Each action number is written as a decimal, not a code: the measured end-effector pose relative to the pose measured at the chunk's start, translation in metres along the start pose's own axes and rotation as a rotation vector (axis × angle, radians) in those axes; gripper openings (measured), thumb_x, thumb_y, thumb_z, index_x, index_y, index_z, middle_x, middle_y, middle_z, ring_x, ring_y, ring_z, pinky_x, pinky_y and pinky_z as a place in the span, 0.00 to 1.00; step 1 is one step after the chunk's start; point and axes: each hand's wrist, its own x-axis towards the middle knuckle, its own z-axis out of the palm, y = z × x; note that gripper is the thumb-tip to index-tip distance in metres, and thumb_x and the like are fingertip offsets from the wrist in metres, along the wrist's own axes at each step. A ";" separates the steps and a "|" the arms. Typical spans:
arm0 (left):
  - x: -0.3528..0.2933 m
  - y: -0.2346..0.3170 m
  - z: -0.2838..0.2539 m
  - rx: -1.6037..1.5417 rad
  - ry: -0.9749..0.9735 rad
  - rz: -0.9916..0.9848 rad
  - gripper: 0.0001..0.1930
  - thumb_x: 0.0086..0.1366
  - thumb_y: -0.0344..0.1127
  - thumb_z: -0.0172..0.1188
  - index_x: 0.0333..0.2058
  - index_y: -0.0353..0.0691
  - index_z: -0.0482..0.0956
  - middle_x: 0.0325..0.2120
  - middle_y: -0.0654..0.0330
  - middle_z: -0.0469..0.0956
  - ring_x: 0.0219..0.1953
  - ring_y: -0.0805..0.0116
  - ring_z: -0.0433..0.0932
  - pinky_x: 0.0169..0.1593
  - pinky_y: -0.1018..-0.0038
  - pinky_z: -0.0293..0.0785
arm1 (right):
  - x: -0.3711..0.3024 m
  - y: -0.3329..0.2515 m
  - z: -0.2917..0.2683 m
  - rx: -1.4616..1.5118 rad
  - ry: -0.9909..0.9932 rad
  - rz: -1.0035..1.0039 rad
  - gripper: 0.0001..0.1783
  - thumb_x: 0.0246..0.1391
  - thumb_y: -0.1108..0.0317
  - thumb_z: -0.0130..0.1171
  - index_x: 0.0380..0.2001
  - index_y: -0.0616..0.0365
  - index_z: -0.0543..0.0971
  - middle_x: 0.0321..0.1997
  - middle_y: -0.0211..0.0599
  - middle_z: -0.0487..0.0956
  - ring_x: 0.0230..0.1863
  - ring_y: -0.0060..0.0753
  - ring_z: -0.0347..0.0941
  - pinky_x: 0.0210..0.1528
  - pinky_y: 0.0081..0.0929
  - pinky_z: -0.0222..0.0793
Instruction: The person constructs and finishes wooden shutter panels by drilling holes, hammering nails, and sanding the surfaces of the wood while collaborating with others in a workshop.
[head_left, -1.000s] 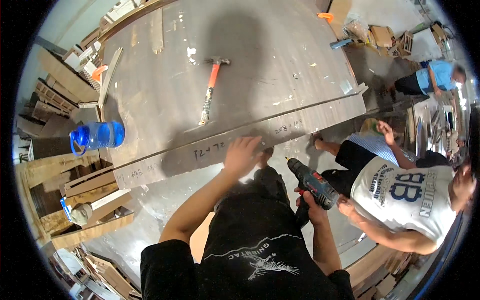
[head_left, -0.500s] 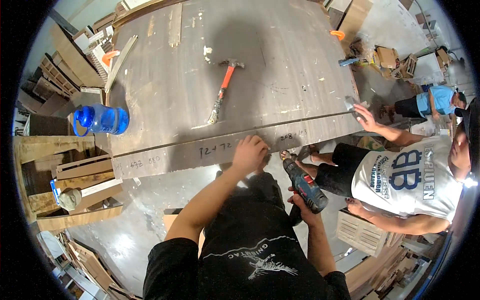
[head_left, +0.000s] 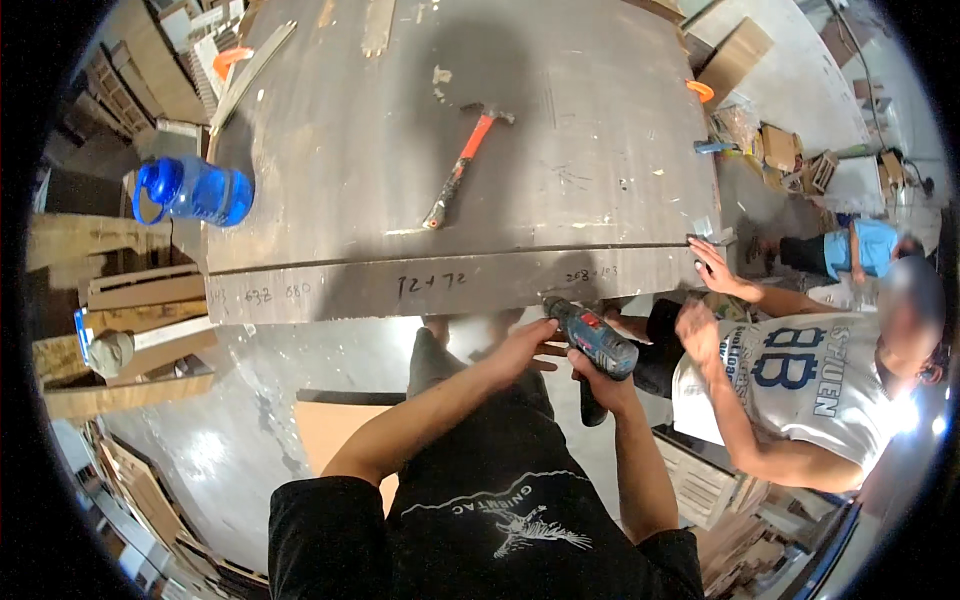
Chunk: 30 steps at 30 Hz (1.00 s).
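My right hand (head_left: 600, 382) grips a blue and black cordless drill (head_left: 603, 345) by its handle. The drill's front end points forward, at the near edge of a long grey board strip (head_left: 350, 292) with pencilled figures on it. Close on the drill's left is my left hand (head_left: 525, 350), its fingers stretched out and apart, holding nothing. I cannot tell whether its fingertips touch the drill. Farther away on the big grey panel (head_left: 330, 170), a hammer (head_left: 470, 160) with an orange and black handle lies flat.
A blue water bottle (head_left: 200, 192) lies at the panel's left edge. Orange clamps (head_left: 700, 91) grip both sides. At right, a co-worker (head_left: 770, 370) has one hand on the strip's end. Wooden pieces (head_left: 150, 345) are stacked at left; another person (head_left: 860, 248) stands farther off.
My left hand has left the board strip and come back beside the drill. The drill has moved slightly left, nearer the strip's edge. The co-worker's lower hand has risen.
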 end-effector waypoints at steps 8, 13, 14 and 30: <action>-0.003 0.001 0.011 -0.205 0.010 -0.111 0.23 0.71 0.55 0.48 0.56 0.47 0.70 0.56 0.59 0.71 0.55 0.62 0.73 0.55 0.58 0.71 | 0.010 -0.020 -0.011 -0.052 -0.048 0.132 0.14 0.54 0.65 0.67 0.41 0.60 0.79 0.31 0.27 0.80 0.27 0.20 0.73 0.28 0.22 0.69; -0.008 -0.001 0.018 -0.241 0.008 -0.132 0.25 0.69 0.57 0.50 0.58 0.48 0.68 0.56 0.61 0.71 0.56 0.62 0.72 0.55 0.58 0.71 | 0.006 -0.018 -0.010 -0.108 -0.020 0.042 0.17 0.51 0.66 0.70 0.43 0.60 0.80 0.34 0.28 0.81 0.30 0.21 0.74 0.33 0.23 0.72; -0.012 0.003 0.021 -0.240 0.004 -0.127 0.26 0.69 0.57 0.50 0.58 0.48 0.68 0.55 0.62 0.71 0.56 0.63 0.72 0.55 0.58 0.71 | 0.005 -0.021 -0.009 -0.085 -0.010 0.027 0.17 0.51 0.66 0.70 0.43 0.60 0.80 0.34 0.28 0.81 0.32 0.21 0.75 0.34 0.23 0.72; 0.010 -0.004 0.021 -0.398 -0.023 -0.092 0.29 0.70 0.56 0.49 0.62 0.44 0.64 0.61 0.56 0.66 0.61 0.57 0.66 0.63 0.51 0.63 | 0.018 -0.033 -0.018 -0.275 -0.101 0.125 0.19 0.53 0.63 0.67 0.46 0.59 0.79 0.37 0.31 0.83 0.35 0.26 0.78 0.38 0.26 0.74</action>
